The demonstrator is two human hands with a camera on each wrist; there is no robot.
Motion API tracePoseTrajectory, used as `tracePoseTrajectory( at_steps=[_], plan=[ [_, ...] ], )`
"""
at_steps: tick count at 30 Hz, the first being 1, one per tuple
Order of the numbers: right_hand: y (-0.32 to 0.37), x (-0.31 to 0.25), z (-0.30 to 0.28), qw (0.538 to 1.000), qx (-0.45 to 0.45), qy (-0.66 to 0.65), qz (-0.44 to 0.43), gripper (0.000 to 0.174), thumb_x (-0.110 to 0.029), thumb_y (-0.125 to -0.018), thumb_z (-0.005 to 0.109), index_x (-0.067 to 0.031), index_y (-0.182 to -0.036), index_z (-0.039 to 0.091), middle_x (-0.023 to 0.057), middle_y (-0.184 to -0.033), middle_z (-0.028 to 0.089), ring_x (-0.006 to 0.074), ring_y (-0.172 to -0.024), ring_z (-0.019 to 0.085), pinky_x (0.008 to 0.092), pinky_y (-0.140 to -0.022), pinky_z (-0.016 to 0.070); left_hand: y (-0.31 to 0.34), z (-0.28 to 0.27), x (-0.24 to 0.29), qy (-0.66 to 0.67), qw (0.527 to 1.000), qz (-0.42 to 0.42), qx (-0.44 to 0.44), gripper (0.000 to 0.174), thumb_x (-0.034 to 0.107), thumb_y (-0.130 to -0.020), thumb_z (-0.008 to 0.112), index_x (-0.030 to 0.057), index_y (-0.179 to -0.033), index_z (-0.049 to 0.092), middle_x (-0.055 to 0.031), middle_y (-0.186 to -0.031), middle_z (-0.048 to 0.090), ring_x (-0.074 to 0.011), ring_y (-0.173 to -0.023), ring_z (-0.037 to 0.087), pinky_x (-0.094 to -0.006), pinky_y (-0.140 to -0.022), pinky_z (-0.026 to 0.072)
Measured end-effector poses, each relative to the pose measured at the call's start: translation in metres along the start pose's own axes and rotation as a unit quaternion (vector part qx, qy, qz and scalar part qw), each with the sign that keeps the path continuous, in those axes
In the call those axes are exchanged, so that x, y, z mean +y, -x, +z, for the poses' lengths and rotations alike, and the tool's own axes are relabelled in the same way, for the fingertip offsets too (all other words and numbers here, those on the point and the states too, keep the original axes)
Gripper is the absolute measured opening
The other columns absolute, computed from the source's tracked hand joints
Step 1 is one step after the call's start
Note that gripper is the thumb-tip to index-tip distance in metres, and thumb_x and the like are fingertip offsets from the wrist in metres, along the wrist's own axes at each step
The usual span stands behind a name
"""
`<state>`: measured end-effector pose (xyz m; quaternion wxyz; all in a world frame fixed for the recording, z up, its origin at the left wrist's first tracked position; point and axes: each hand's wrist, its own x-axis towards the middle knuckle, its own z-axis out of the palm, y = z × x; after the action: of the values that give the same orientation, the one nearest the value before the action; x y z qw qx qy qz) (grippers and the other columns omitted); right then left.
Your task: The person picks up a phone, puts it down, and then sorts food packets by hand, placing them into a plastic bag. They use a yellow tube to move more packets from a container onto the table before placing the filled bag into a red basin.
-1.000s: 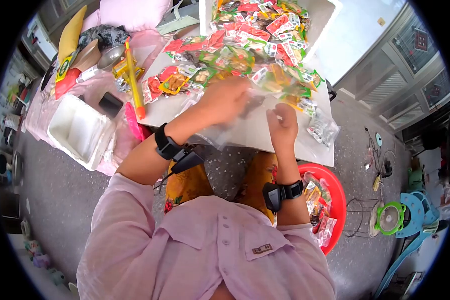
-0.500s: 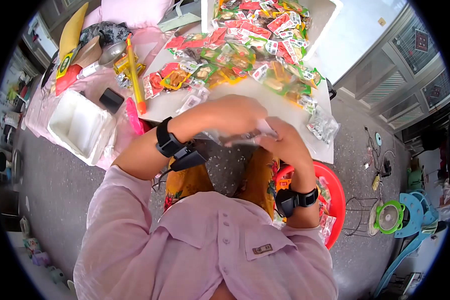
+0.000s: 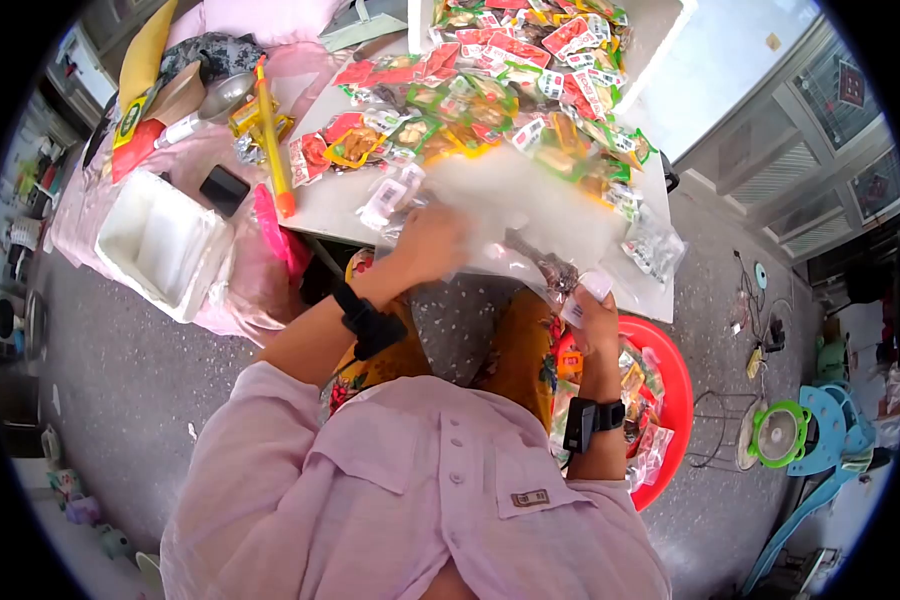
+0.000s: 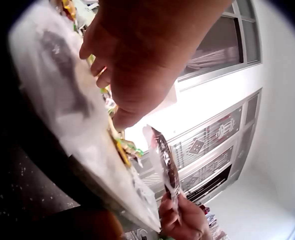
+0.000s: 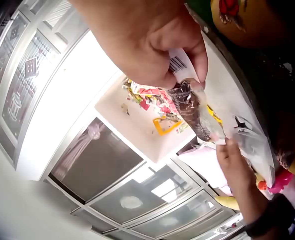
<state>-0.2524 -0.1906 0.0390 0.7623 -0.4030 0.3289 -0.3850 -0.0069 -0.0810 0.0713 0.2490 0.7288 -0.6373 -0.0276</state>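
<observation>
My right hand [image 3: 598, 322] pinches a clear plastic packet [image 3: 550, 265] of dark food by its white barcode-label end, near the table's front edge. In the right wrist view, thumb and fingers grip the label [image 5: 180, 65], and the dark contents stretch toward the other hand. My left hand [image 3: 432, 243] is blurred in the head view, over the front edge beside another clear packet [image 3: 392, 195]. The left wrist view shows the left hand [image 4: 137, 60] with loosely bent fingers and nothing between them. A clear bag with dark contents [image 4: 62, 75] lies below it.
Several colourful food packets [image 3: 470, 100] spread across the white table [image 3: 560, 215], below a foam box [image 3: 660, 50] full of more. A red basin [image 3: 678, 420] with packets stands on the floor at right. At left are a white foam tray [image 3: 160, 245] and a yellow tube [image 3: 270, 150].
Half a second ago both hands were together at the packet. Now the left hand has moved left, while the right has moved right and toward the body, holding the packet.
</observation>
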Motion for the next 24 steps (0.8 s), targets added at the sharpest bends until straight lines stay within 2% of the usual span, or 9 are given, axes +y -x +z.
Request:
tracePoseTrajectory(
  at_steps=[1, 2, 5, 8, 11, 14, 17, 20, 24],
  plan=[
    [0.001, 0.000, -0.001, 1.000, 0.007, -0.021, 0.005, 0.014, -0.002, -0.076, 0.048, -0.0067, -0.089, 0.050, 0.0007, -0.072, 0.052, 0.0112, -0.061, 0.051, 0.0247, -0.050, 0.0426, 0.007, 0.006, 0.003, -0.038, 0.999, 0.008, 0.000, 0.049, 0.026, -0.064, 0.060, 0.0115, -0.108, 0.046, -0.0126, -0.101, 0.048, -0.0290, -0.101, 0.041, -0.0424, -0.085, 0.0306],
    [0.002, 0.002, 0.000, 1.000, 0.011, -0.022, 0.011, 0.013, -0.003, -0.076, 0.048, -0.0066, -0.088, 0.050, 0.0008, -0.072, 0.051, 0.0114, -0.060, 0.051, 0.0250, -0.049, 0.0427, 0.012, 0.009, 0.002, -0.031, 0.999, 0.013, -0.009, 0.058, 0.032, -0.062, 0.062, 0.0137, -0.114, 0.042, -0.0123, -0.107, 0.045, -0.0299, -0.107, 0.036, -0.0444, -0.091, 0.0239],
    [0.005, 0.013, 0.008, 1.000, 0.015, -0.013, 0.025, 0.009, -0.004, -0.077, 0.048, -0.0061, -0.086, 0.049, 0.0018, -0.070, 0.052, 0.0122, -0.056, 0.051, 0.0252, -0.045, 0.0425, 0.022, 0.020, 0.007, -0.071, 0.996, -0.006, 0.055, 0.050, 0.027, -0.064, 0.059, 0.0123, -0.110, 0.046, -0.0122, -0.107, 0.046, -0.0289, -0.106, 0.038, -0.0420, -0.090, 0.0263],
    [0.003, 0.023, 0.012, 0.999, 0.007, 0.017, 0.030, 0.005, -0.009, -0.078, 0.048, -0.0050, -0.081, 0.049, 0.0047, -0.066, 0.053, 0.0144, -0.052, 0.050, 0.0236, -0.041, 0.0406, 0.022, 0.025, 0.000, -0.060, 0.995, -0.015, 0.081, 0.034, 0.019, -0.065, 0.054, 0.0073, -0.097, 0.052, -0.0127, -0.103, 0.049, -0.0290, -0.104, 0.040, -0.0406, -0.089, 0.0284],
    [0.004, 0.026, 0.019, 0.999, -0.020, 0.036, 0.022, 0.005, -0.008, -0.078, 0.047, -0.0046, -0.082, 0.049, 0.0054, -0.068, 0.053, 0.0150, -0.054, 0.051, 0.0244, -0.041, 0.0401, 0.022, 0.020, 0.001, -0.075, 0.995, -0.005, 0.070, 0.021, 0.013, -0.065, 0.049, 0.0031, -0.082, 0.055, -0.0137, -0.097, 0.052, -0.0299, -0.100, 0.044, -0.0399, -0.087, 0.0314],
    [0.009, 0.021, 0.033, 0.998, -0.035, 0.010, 0.048, 0.008, -0.005, -0.077, 0.047, -0.0043, -0.086, 0.047, 0.0039, -0.070, 0.052, 0.0148, -0.056, 0.054, 0.0259, -0.042, 0.0430, 0.021, 0.015, 0.003, -0.045, 0.996, -0.005, 0.083, 0.014, 0.011, -0.066, 0.048, 0.0012, -0.074, 0.052, -0.0154, -0.089, 0.054, -0.0329, -0.093, 0.048, -0.0414, -0.084, 0.0341],
    [0.010, 0.023, 0.038, 0.997, -0.019, 0.011, 0.075, 0.008, -0.005, -0.078, 0.046, -0.0037, -0.086, 0.047, 0.0050, -0.070, 0.053, 0.0163, -0.058, 0.056, 0.0259, -0.042, 0.0426, 0.020, 0.015, -0.004, -0.052, 0.995, 0.026, 0.086, 0.039, 0.019, -0.070, 0.048, 0.0184, -0.109, 0.049, -0.0095, -0.075, 0.053, -0.0257, -0.078, 0.049, -0.0371, -0.072, 0.0372],
    [0.009, 0.020, 0.033, 0.996, -0.031, 0.008, 0.078, 0.009, -0.005, -0.077, 0.046, -0.0035, -0.086, 0.047, 0.0058, -0.072, 0.053, 0.0173, -0.059, 0.056, 0.0261, -0.041, 0.0423, 0.018, 0.004, 0.001, 0.044, 0.997, -0.010, 0.061, 0.026, 0.019, -0.070, 0.049, 0.0105, -0.093, 0.055, -0.0125, -0.071, 0.051, -0.0281, -0.072, 0.048, -0.0386, -0.067, 0.0366],
    [0.009, 0.013, 0.034, 0.994, -0.032, 0.032, 0.098, 0.009, -0.004, -0.077, 0.045, -0.0030, -0.086, 0.046, 0.0064, -0.072, 0.053, 0.0180, -0.058, 0.056, 0.0257, -0.041, 0.0418, 0.019, 0.026, -0.017, 0.046, 0.993, -0.020, 0.104, 0.016, 0.019, -0.069, 0.050, 0.0040, -0.073, 0.052, -0.0140, -0.068, 0.050, -0.0301, -0.069, 0.048, -0.0400, -0.064, 0.0360]
  ],
)
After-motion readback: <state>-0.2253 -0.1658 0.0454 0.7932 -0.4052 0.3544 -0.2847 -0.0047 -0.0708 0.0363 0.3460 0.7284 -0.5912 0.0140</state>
